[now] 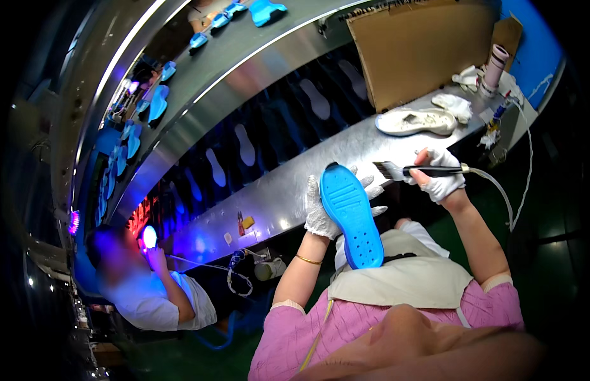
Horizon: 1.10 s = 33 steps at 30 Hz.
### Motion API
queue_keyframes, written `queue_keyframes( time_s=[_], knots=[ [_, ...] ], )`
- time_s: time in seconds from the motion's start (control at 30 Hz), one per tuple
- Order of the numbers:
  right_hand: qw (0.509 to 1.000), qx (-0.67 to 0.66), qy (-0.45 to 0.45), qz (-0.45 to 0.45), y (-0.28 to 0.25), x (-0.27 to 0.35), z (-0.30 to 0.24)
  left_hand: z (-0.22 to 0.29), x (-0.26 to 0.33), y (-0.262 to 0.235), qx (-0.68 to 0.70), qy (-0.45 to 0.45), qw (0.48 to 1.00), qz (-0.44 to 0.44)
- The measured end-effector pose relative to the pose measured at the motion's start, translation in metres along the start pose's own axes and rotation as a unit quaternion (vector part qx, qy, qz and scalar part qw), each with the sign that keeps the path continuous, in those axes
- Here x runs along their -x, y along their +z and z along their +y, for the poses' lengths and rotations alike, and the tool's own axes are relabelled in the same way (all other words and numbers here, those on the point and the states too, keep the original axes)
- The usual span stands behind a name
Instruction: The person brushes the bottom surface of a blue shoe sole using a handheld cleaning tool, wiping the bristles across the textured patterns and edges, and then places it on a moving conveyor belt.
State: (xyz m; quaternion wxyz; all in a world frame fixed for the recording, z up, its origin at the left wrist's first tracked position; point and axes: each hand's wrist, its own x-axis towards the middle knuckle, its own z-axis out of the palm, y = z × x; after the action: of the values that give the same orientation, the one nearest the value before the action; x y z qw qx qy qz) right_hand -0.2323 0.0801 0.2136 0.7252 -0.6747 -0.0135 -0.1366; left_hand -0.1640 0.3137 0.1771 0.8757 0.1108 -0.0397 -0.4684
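Note:
My left hand [318, 214], in a white glove, grips a blue shoe sole [357, 219] in front of my apron. Its fingers reach behind the sole and show past the right edge. The sole's flat face, with ridges and small holes, is turned up. To its right, my right hand [444, 184], in a glove with bare fingertips, closes round a brush [437, 171] with a black handle. A clear tube [496, 182] runs from the handle's end. The bristles point left, close to the sole but apart from it.
Along the metal bench [282, 190], a white sole-shaped tray [412, 122] lies beside crumpled white cloth [453, 105]. Cardboard [422, 54] stands behind. Blue soles [158, 103] line a conveyor [225, 60]. At left, a person [161, 298] holds a glowing lamp.

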Motion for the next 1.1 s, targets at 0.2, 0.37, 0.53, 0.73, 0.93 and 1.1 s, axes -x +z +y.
queue_keyframes(
  time_s=[0.2, 0.37, 0.53, 0.73, 0.93, 1.1],
  knots=[
    [0.998, 0.033, -0.022, -0.045, 0.038, -0.012, 0.006, -0.012, -0.015, -0.016, -0.015, 0.092, 0.994, 0.064],
    [0.998, 0.015, -0.051, -0.014, 0.047, -0.023, 0.019, -0.037, -0.038, -0.039, -0.017, 0.212, 0.977, -0.02],
    [0.983, 0.085, -0.159, -0.034, 0.062, -0.015, 0.016, -0.047, -0.053, -0.029, -0.184, 0.253, 0.931, 0.186],
    [0.998, 0.01, -0.062, -0.027, 0.057, -0.01, 0.014, -0.036, -0.038, -0.023, -0.117, 0.203, 0.958, 0.167],
    [0.961, 0.19, -0.178, -0.095, 0.059, -0.002, 0.008, -0.025, -0.032, -0.012, -0.103, 0.192, 0.96, 0.178],
    [0.929, 0.23, -0.282, -0.072, 0.057, 0.004, 0.016, -0.014, -0.03, -0.01, -0.131, 0.143, 0.971, 0.143]
  ],
)
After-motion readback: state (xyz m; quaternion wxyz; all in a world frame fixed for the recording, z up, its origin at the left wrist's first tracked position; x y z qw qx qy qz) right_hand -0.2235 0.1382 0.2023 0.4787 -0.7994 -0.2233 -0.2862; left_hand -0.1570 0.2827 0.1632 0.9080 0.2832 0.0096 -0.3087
